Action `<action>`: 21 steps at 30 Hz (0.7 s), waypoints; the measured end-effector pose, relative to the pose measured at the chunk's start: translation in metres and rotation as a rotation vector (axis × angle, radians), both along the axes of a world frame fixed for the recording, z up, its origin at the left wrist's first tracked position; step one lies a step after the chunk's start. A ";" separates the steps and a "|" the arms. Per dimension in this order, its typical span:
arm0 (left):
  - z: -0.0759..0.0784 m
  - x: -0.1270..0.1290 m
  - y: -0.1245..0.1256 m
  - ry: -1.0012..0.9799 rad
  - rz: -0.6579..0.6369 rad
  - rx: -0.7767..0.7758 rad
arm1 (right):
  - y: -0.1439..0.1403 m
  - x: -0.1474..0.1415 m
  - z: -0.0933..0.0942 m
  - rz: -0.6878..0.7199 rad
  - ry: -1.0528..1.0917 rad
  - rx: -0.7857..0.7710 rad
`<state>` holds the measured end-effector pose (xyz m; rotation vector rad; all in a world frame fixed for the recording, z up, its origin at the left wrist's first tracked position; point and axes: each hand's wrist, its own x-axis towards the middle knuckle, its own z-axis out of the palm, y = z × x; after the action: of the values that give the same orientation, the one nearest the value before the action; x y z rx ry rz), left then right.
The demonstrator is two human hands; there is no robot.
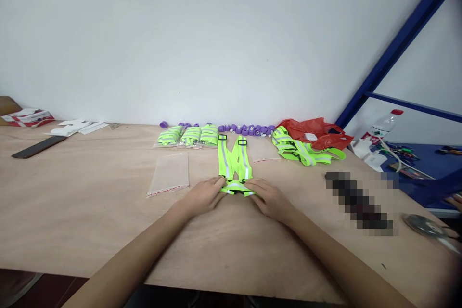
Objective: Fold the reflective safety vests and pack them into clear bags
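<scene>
A neon-yellow reflective strap vest (234,163) lies flat on the wooden table (108,211), its two straps running away from me. My left hand (202,196) pinches the near left end of its waistband. My right hand (267,196) presses on the near right end. Three folded vests in clear bags (189,135) sit in a row behind it. A loose pile of more vests (301,150) lies to the right. Empty clear zip bags (169,173) rest left of my hands, another bag (263,150) to the right of the straps.
Purple caps (245,129) line the wall edge. A red plastic bag (314,133) sits behind the pile. A water bottle (380,129), cables and a blue surface (426,163) are at right. A dark flat bar (38,147), papers and a box (27,116) lie far left.
</scene>
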<state>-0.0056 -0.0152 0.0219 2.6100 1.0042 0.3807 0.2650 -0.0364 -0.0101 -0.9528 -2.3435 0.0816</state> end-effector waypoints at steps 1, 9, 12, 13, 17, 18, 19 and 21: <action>0.000 0.000 0.000 -0.010 0.007 -0.007 | 0.001 0.000 0.000 -0.009 0.023 -0.008; 0.003 -0.001 0.003 -0.106 0.100 0.001 | 0.000 -0.004 0.000 -0.156 0.167 -0.064; 0.006 0.001 0.003 -0.146 0.115 -0.018 | 0.000 -0.006 -0.001 -0.199 0.233 -0.133; 0.006 0.001 0.003 -0.162 0.118 -0.037 | 0.000 -0.007 -0.001 -0.215 0.256 -0.172; 0.007 0.005 0.005 -0.244 0.148 -0.137 | 0.003 -0.012 0.002 -0.268 0.333 -0.317; 0.006 0.006 0.005 -0.266 0.165 -0.165 | 0.004 -0.013 0.002 -0.275 0.345 -0.344; 0.006 0.007 0.005 -0.282 0.182 -0.191 | 0.006 -0.013 0.002 -0.283 0.348 -0.361; 0.004 0.010 0.005 -0.302 0.205 -0.209 | 0.008 -0.013 0.003 -0.299 0.321 -0.356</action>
<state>0.0041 -0.0099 0.0263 2.1899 1.1376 0.6585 0.2518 -0.0285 -0.0074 -1.3420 -1.9041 0.5052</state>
